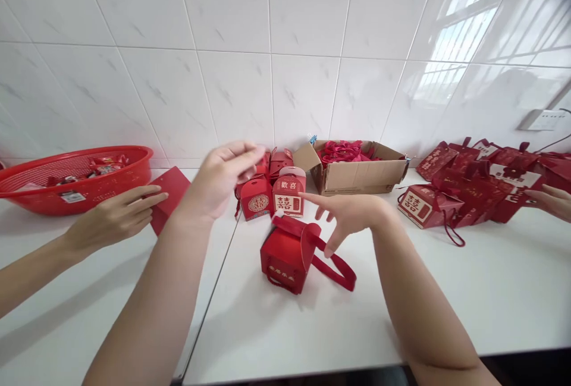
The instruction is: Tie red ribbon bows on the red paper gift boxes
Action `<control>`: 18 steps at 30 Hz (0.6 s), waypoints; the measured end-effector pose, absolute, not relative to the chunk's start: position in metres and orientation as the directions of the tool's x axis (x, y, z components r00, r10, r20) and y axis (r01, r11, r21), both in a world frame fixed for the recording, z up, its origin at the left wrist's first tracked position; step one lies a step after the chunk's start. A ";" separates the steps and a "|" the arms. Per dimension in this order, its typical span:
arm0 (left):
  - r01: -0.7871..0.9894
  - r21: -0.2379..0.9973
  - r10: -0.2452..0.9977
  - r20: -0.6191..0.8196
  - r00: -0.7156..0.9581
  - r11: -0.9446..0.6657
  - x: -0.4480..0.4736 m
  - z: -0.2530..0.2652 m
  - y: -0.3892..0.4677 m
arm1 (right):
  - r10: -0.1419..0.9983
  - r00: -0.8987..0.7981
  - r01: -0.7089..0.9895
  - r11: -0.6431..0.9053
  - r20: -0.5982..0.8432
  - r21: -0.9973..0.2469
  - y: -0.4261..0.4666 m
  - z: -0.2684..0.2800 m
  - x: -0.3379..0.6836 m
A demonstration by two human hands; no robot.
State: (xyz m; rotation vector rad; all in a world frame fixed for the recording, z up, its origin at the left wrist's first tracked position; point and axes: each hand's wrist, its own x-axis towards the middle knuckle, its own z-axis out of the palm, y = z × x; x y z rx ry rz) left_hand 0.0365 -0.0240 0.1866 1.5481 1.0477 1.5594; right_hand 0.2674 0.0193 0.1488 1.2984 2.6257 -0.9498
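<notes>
My left hand (223, 179) hovers above the white table, fingers loosely extended toward a cluster of small red gift boxes (276, 193); nothing shows in it. My right hand (345, 215) is open with fingers spread, just over a red gift box (285, 258) whose top flaps stand open. That box's red ribbon handle (336, 267) trails to the right, right under my fingertips. I cannot tell if they touch it.
Another person's hand (116, 216) at left touches a flat red box (169, 195) beside a red mesh basket (27, 187) of sweets. A cardboard carton (357, 176) of red ribbons stands by the tiled wall. Red gift bags (473, 187) pile at right, another hand (551, 201) beside them.
</notes>
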 end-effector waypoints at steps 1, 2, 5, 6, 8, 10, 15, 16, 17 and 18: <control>0.072 0.888 0.884 0.459 -0.087 -0.454 0.035 0.193 -0.026 | 0.685 -0.649 0.739 0.461 -0.332 -0.492 0.021 0.146 0.263; 0.075 0.883 0.876 0.469 -0.111 -0.463 0.033 0.198 -0.029 | 0.683 -0.644 0.747 0.464 -0.344 -0.476 0.023 0.143 0.259; 0.110 0.883 0.878 0.467 -0.102 -0.457 0.024 0.207 -0.039 | 0.720 -0.587 0.802 0.455 -0.370 -0.387 0.023 0.138 0.249; 0.131 0.878 0.877 0.473 -0.089 -0.460 0.020 0.208 -0.042 | 0.732 -0.567 0.818 0.450 -0.378 -0.358 0.023 0.137 0.246; 0.169 0.861 0.865 0.496 -0.071 -0.480 0.011 0.208 -0.048 | 0.743 -0.554 0.828 0.446 -0.375 -0.339 0.023 0.135 0.244; 0.188 0.839 0.846 0.529 -0.066 -0.510 0.002 0.209 -0.053 | 0.756 -0.555 0.822 0.437 -0.346 -0.365 0.023 0.135 0.245; 0.192 0.795 0.780 0.604 -0.166 -0.575 -0.005 0.212 -0.065 | 0.836 -0.471 0.847 0.340 -0.282 -0.409 0.020 0.144 0.259; 0.188 0.798 0.775 0.602 -0.192 -0.573 -0.004 0.213 -0.067 | 0.853 -0.457 0.849 0.334 -0.253 -0.410 0.017 0.148 0.264; 0.181 0.805 0.777 0.592 -0.213 -0.565 -0.003 0.213 -0.069 | 0.865 -0.453 0.845 0.338 -0.217 -0.415 0.014 0.152 0.269; 0.170 0.809 0.775 0.588 -0.232 -0.563 -0.001 0.213 -0.070 | 0.872 -0.456 0.834 0.349 -0.178 -0.428 0.010 0.157 0.273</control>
